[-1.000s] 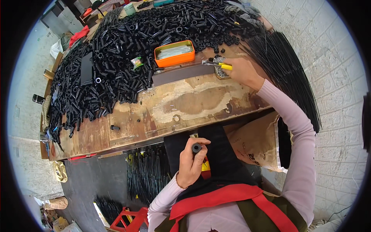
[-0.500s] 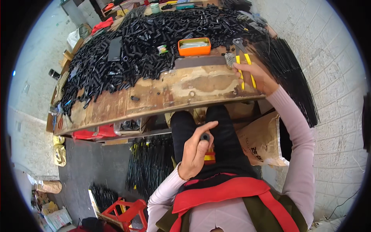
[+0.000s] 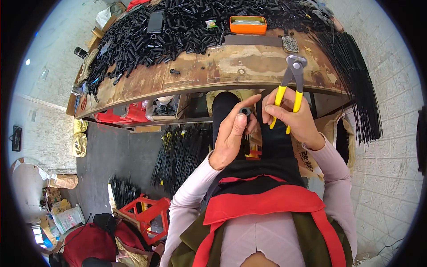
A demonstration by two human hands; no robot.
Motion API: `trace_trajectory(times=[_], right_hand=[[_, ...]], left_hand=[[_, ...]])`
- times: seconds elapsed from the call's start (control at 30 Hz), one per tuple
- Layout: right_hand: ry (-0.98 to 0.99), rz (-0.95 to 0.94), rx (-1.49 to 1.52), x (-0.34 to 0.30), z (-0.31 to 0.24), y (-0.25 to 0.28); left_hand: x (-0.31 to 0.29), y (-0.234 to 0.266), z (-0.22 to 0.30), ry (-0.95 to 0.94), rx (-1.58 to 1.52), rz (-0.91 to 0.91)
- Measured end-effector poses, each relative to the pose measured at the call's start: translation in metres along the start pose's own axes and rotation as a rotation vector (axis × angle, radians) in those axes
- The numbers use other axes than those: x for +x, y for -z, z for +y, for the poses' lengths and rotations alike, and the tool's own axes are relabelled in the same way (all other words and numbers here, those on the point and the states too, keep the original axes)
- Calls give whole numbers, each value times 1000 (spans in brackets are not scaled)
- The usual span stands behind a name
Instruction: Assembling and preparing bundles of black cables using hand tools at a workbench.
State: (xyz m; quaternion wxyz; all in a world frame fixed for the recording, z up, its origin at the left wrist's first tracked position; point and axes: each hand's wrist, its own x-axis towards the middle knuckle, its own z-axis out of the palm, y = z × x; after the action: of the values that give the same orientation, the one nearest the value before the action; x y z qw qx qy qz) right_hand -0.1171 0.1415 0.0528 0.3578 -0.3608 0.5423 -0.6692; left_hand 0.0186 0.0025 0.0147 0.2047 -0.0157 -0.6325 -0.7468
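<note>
In my left hand (image 3: 229, 138), over my lap, is a short black tube (image 3: 245, 111), its round open end facing up. The fingers wrap round it, and its lower part is hidden. My right hand (image 3: 299, 118) grips end-cutting pincers (image 3: 295, 66) by their yellow handles, a little right of the tube. The grey jaws point away from me, over the bench's front edge, and touch nothing. A lone black tube piece (image 3: 175, 71) lies on the wooden bench (image 3: 204, 79) beyond my left hand.
A large heap of black tubes (image 3: 133, 46) covers the bench's far side, with a dark phone (image 3: 155, 22) on it. An orange box (image 3: 247, 27) and a small container of grey bits (image 3: 290, 44) stand farther right. Thin black rods (image 3: 358, 80) overhang the right end. A red stool (image 3: 147, 218) is lower left.
My right hand has lifted the pincers off the bench and brought them nearer, beside my left hand. My left hand still holds the tube. The whole view has shifted.
</note>
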Motion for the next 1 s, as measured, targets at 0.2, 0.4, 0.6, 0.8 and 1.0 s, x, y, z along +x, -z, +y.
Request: trace_trajectory(times=[0.2,0.4,0.6,0.8,1.0], right_hand=[[201,46,-80,-15,4,-5],[210,66,-125,-20,3,0],[250,81,-114,-22,5,6],[308,30,-23,-20,9,9],[367,13,15,-17,9,8]], left_hand=[[6,-8,0,25,-12,-58],[11,-13,-5,36,27,-86],[15,-16,-8,38,33,-115],[19,-19,-3,32,55,-141],[19,-17,0,21,98,-137]])
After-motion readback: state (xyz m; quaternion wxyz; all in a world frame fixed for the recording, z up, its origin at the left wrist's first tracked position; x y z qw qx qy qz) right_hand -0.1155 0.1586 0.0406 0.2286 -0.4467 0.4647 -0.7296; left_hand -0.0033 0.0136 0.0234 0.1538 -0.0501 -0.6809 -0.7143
